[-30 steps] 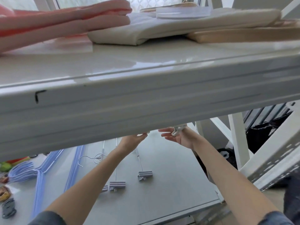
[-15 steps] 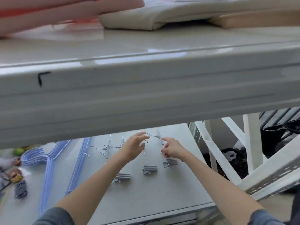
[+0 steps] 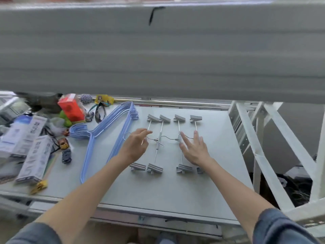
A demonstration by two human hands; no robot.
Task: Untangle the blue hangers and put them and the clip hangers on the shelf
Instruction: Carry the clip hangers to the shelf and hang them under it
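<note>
A stack of blue hangers (image 3: 109, 134) lies flat on the lower grey shelf (image 3: 158, 192), left of centre, hooks pointing left. To its right several grey clip hangers (image 3: 159, 138) lie side by side, clips at the far and near ends and wire hooks in the middle. My left hand (image 3: 136, 147) hovers over the left hooks, fingers apart and slightly curled, holding nothing. My right hand (image 3: 193, 149) rests flat and spread over the right pair (image 3: 181, 152), hiding part of the near right clip.
The upper shelf's thick front beam (image 3: 158, 50) fills the top of the view. Left of the hangers lie white boxes (image 3: 35, 159), a red box (image 3: 71, 109), toy cars (image 3: 66, 155) and a yellow clip (image 3: 39, 186). White frame struts (image 3: 263, 147) stand at the right.
The view has dropped below the upper shelf. Both hands have let go of the clip hangers' hooks and spread open over them; the clip hangers lie in a row.
</note>
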